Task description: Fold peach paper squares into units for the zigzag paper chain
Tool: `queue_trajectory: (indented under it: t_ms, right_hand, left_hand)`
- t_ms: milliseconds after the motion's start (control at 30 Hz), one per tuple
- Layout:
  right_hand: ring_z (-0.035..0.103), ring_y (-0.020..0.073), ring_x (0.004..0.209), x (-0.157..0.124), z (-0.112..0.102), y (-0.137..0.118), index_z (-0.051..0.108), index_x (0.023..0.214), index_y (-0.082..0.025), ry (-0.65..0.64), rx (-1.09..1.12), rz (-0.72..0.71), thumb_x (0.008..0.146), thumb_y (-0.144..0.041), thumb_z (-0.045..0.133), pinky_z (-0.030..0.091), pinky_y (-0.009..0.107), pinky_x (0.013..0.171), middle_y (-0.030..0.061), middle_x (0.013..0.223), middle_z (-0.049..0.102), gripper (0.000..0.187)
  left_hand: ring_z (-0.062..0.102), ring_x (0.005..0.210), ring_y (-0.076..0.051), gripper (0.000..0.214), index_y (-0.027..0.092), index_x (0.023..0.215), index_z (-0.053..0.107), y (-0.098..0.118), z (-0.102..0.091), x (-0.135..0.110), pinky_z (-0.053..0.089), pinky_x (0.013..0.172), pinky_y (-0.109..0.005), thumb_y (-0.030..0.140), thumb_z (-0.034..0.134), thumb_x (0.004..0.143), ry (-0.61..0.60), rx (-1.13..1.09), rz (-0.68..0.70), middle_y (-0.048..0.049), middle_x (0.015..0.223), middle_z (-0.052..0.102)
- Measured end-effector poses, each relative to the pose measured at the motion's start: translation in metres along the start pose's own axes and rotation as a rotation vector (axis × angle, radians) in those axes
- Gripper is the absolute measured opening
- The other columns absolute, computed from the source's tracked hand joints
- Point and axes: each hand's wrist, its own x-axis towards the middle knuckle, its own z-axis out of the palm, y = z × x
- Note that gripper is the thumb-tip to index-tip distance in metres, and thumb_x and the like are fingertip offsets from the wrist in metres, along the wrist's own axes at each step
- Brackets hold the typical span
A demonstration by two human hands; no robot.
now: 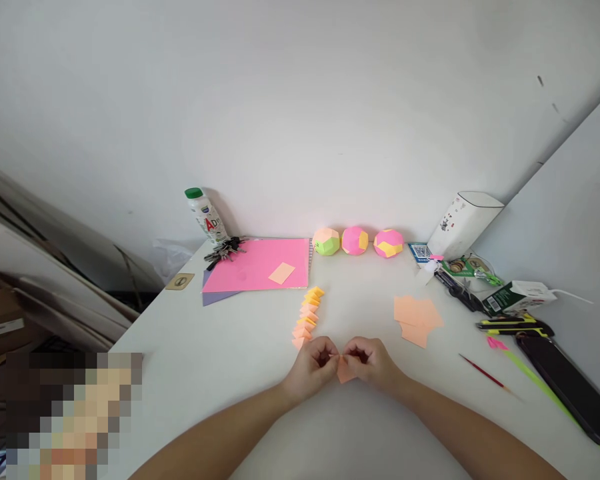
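Between my two hands is a small peach-orange paper piece (347,371), its lower corner hanging below the fingers. My left hand (316,363) pinches its left side with thumb and fingers, and my right hand (373,362) pinches the right side. How far the paper is folded is mostly hidden by the fingertips. Just beyond my left hand runs a row of folded paper pieces (307,313) in peach and yellow-orange, standing close together. Several flat peach paper squares (416,319) lie overlapping to the right, past my right hand.
Three paper balls (355,241) line the wall. At the left are a pink sheet (260,263), keys (225,250) and a leaning bottle (207,217). At the right are a thin red brush (485,373), a utility knife (515,326), a black case (570,387) and a white box (465,223).
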Motion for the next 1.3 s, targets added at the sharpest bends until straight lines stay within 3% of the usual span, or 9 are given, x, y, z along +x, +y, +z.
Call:
queue_trajectory:
  t_ms: [167,333,500,700,967,1300]
  right_hand:
    - [0.040,0.0089,0.048,0.000,-0.005,0.001,0.049,0.064,-0.018,0.029,0.131,0.040,0.072,-0.016,0.050,0.032,0.021,0.045,-0.0052,0.053,0.042,0.009]
    - [0.048,0.0104,0.050,-0.001,-0.011,0.000,0.045,0.069,-0.020,0.036,0.299,0.090,0.078,-0.022,0.050,0.038,0.022,0.046,-0.0037,0.059,0.050,0.010]
    - [0.048,0.0104,0.054,-0.002,-0.007,0.002,0.054,0.082,-0.018,-0.066,0.196,0.041,0.081,-0.030,0.056,0.040,0.023,0.052,-0.0034,0.062,0.051,0.012]
    - [0.040,0.0091,0.051,-0.002,-0.004,0.006,0.061,0.072,-0.016,-0.065,0.047,-0.030,0.081,-0.027,0.055,0.033,0.022,0.047,-0.0034,0.056,0.048,0.015]
    - [0.035,0.0086,0.050,-0.003,-0.009,0.002,0.053,0.065,-0.017,-0.022,0.108,0.014,0.078,-0.023,0.055,0.028,0.021,0.046,-0.0043,0.055,0.043,0.014]
    - [0.049,0.0109,0.049,-0.002,-0.008,0.004,0.053,0.079,-0.019,0.001,0.211,0.082,0.084,-0.034,0.053,0.040,0.023,0.047,-0.0041,0.056,0.050,0.016]
  left_hand:
    - [0.035,0.037,-0.005,0.019,0.019,0.066,0.041,-0.001,-0.004,0.001,0.028,0.039,-0.018,0.026,0.057,0.072,0.040,-0.143,-0.045,0.0097,0.046,0.037]
    - [0.037,0.035,-0.005,0.021,0.019,0.066,0.040,-0.002,-0.007,0.003,0.027,0.039,-0.018,0.031,0.056,0.074,0.091,-0.247,-0.065,0.0099,0.045,0.039]
    - [0.039,0.038,-0.006,0.021,0.019,0.070,0.041,-0.002,-0.006,0.002,0.030,0.040,-0.018,0.033,0.057,0.075,0.014,-0.206,-0.064,0.0094,0.047,0.041]
    - [0.034,0.041,-0.004,0.015,0.016,0.069,0.047,-0.001,-0.003,0.001,0.028,0.040,-0.017,0.026,0.057,0.074,-0.030,-0.102,-0.085,0.0080,0.052,0.041]
    - [0.031,0.039,-0.004,0.016,0.017,0.070,0.044,-0.004,-0.005,0.002,0.025,0.039,-0.018,0.027,0.056,0.076,-0.035,-0.143,-0.070,0.0093,0.047,0.039]
    - [0.051,0.043,-0.009,0.029,0.020,0.087,0.039,-0.002,-0.004,0.000,0.035,0.041,-0.019,0.043,0.055,0.081,-0.039,-0.208,-0.038,0.0077,0.052,0.051]
